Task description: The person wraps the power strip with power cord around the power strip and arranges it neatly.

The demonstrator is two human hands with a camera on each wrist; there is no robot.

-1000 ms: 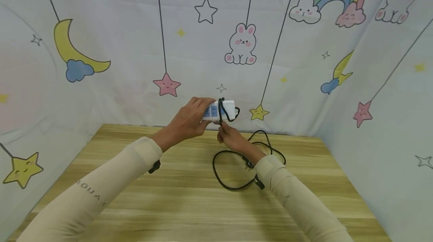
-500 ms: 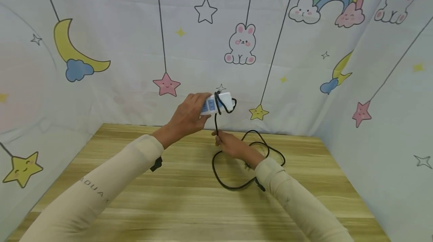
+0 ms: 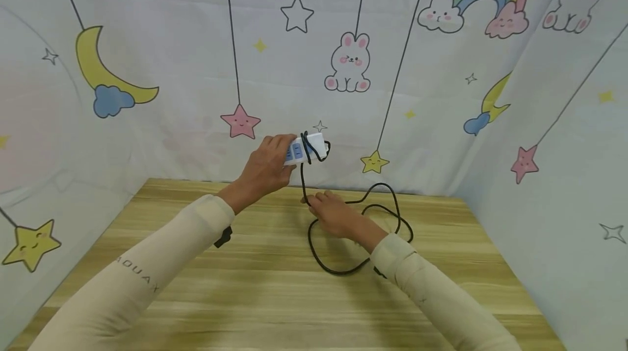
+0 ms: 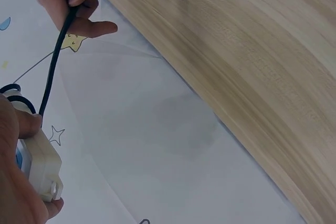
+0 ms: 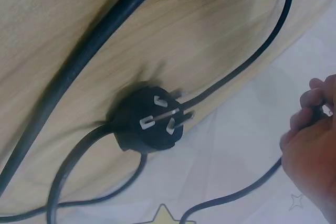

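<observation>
My left hand (image 3: 267, 163) grips the left end of a white power strip (image 3: 318, 144) with blue sockets, raised above the table's back edge. Black cord (image 3: 302, 176) is wound round the strip's other end and runs down from it. Lower and to the right, my right hand (image 3: 336, 217) pinches this cord between thumb and finger, as the left wrist view also shows. A round black plug (image 5: 149, 121) with metal prongs appears in the right wrist view, on the wood; in the head view my right arm mostly hides it.
Loose loops of the cord (image 3: 338, 273) lie on the wooden table (image 3: 255, 296) around and under my right forearm. A white cloth backdrop (image 3: 196, 144) printed with stars, rabbits and moons stands behind the table and along both sides.
The power strip has moved left and slightly up in my left hand. My right hand has gone down and away from it, leaving a longer stretch of cord between them.
</observation>
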